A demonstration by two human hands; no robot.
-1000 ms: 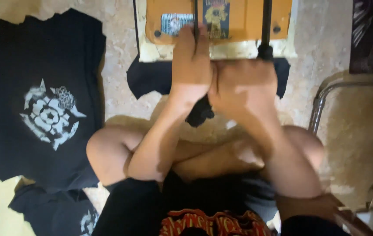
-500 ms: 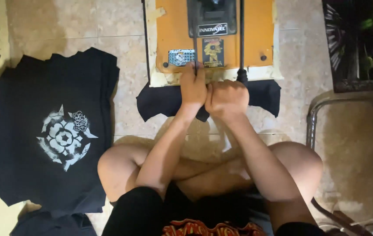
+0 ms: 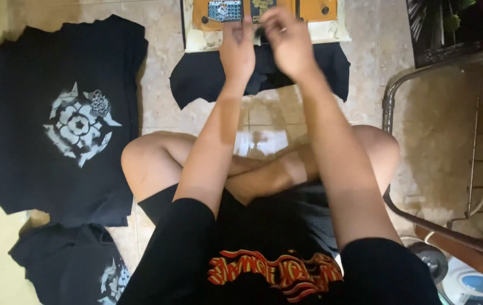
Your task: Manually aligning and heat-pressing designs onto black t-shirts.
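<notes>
I sit cross-legged on a tiled floor with both arms stretched forward. At the top edge stands an orange press machine (image 3: 309,8), and a black cloth (image 3: 196,79) lies spread under its front. My left hand (image 3: 237,48) reaches up with straight fingers whose tips rest on the machine's front plate. Just to its right, my right hand (image 3: 287,39) has its fingers curled at the dark middle part of the machine. Whether it grips anything there is hidden.
A black T-shirt with a white round print (image 3: 66,118) lies flat on the left, and another printed black shirt (image 3: 66,268) lies below it. A metal tube frame (image 3: 391,107) stands on the right. A dark crate with plants (image 3: 456,28) sits at the top right.
The view has tilted down, so the machine now sits at the top edge. Both hands have lifted from the cloth's edge onto the machine's front, and they are slightly apart now.
</notes>
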